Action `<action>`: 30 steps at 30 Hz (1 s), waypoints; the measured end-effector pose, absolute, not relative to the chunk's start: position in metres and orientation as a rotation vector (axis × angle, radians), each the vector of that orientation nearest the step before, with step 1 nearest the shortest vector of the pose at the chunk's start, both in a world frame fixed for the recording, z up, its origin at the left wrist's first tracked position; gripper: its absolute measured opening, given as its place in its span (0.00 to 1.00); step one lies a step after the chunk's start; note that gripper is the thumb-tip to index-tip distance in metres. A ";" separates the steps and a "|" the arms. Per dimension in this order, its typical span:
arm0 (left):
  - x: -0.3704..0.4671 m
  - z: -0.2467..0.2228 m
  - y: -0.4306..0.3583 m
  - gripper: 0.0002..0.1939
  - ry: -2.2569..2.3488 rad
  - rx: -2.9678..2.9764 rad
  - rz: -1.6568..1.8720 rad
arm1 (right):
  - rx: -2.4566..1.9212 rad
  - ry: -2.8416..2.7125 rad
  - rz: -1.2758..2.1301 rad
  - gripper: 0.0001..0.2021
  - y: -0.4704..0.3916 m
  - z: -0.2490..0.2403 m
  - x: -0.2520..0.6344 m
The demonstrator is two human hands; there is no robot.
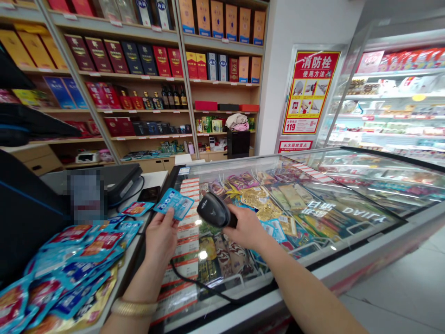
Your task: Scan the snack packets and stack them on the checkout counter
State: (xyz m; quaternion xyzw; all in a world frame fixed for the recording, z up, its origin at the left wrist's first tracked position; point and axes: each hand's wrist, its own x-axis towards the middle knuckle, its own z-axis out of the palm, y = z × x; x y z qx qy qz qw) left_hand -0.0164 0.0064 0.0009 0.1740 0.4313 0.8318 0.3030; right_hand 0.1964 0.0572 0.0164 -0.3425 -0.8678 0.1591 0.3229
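Observation:
My left hand (162, 232) pinches a small light-blue snack packet (174, 204), its printed back turned up. Close to its right, my right hand (248, 227) is wrapped round a black handheld scanner (214, 211), whose head points left at the packet. The two do not touch. From the scanner a black cable (201, 284) runs over the glass lid of the freezer. At the left, a pile of blue and red snack packets (78, 260) covers the counter, with one packet (137, 208) near its back edge.
Ice creams lie under the glass of the freezer (313, 273), which reaches far right. A dark phone (149, 194) and a black device (121, 185) sit on the left counter. Shelves of boxes (146, 32) stand behind; a lit fridge (392, 93) is at the right.

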 end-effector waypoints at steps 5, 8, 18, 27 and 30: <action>-0.011 0.004 0.006 0.11 1.317 0.490 2.080 | -0.908 -1.990 0.394 0.12 0.073 0.035 0.231; 0.003 0.008 0.012 0.13 1.345 0.605 1.929 | -0.991 -1.808 0.315 0.13 0.086 0.043 0.264; 0.084 -0.011 0.059 0.19 1.308 1.004 1.477 | -1.278 -1.340 0.259 0.20 0.123 0.021 0.358; 0.116 -0.028 0.084 0.18 1.408 1.160 1.401 | -1.371 -1.256 0.260 0.19 0.136 0.002 0.383; 0.117 -0.029 0.086 0.15 1.454 1.227 1.386 | -1.367 -1.254 0.249 0.20 0.138 -0.002 0.383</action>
